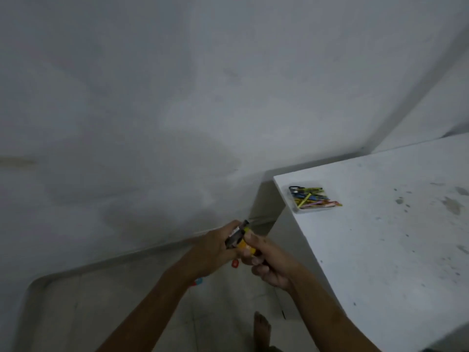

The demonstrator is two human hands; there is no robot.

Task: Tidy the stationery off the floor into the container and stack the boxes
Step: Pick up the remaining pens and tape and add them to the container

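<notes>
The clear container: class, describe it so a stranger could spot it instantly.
Find the white table on the right. Near its far left corner sits the clear container, a shallow tray. It alone holds a jumble of coloured pens and pencils.

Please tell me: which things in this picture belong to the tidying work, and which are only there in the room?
Belong to the work:
- left hand and right hand, holding small boxes between them
- clear container with pens, on the table
- small red item and another on the floor

Only there:
- white table
- wall
- bare foot
</notes>
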